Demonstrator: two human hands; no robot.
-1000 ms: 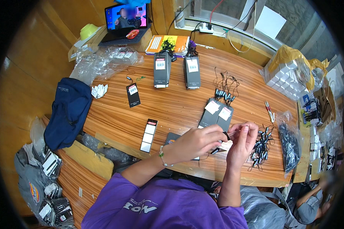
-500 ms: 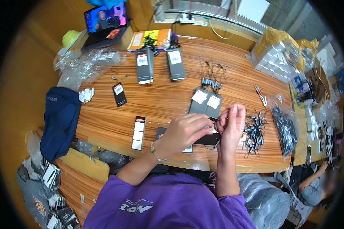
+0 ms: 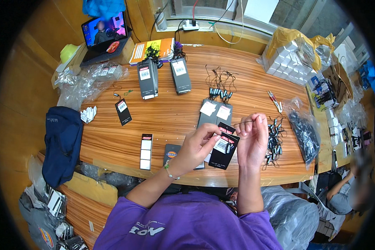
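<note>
My left hand (image 3: 191, 151) pinches a black hang tag (image 3: 224, 160) by its upper edge; the tag hangs tilted with its barcode sticker facing up. To its right, my right hand (image 3: 253, 143) is closed with thumb and fingertips on a thin black string (image 3: 242, 122) stretched toward the tag. Whether the string passes through the tag's hole is too small to tell. Just beyond lie grey tags (image 3: 202, 121) with white stickers and strings. A pile of black strings with small fasteners (image 3: 274, 143) lies beside my right hand. Left of my left hand is a sticker strip (image 3: 146, 150).
Two stacks of strung tags (image 3: 148, 83) stand toward the back, with a single black tag (image 3: 123, 112) nearer left. Snips (image 3: 275, 102) and a plastic bag of black strings (image 3: 304, 133) lie right. White boxes (image 3: 287, 62), a laptop (image 3: 106, 41) and a navy pouch (image 3: 61, 146) line the edges.
The black tag has turned up to show its stickered face, pinched in my left hand. My right hand has drawn the string out between the hands. The view has shifted slightly.
</note>
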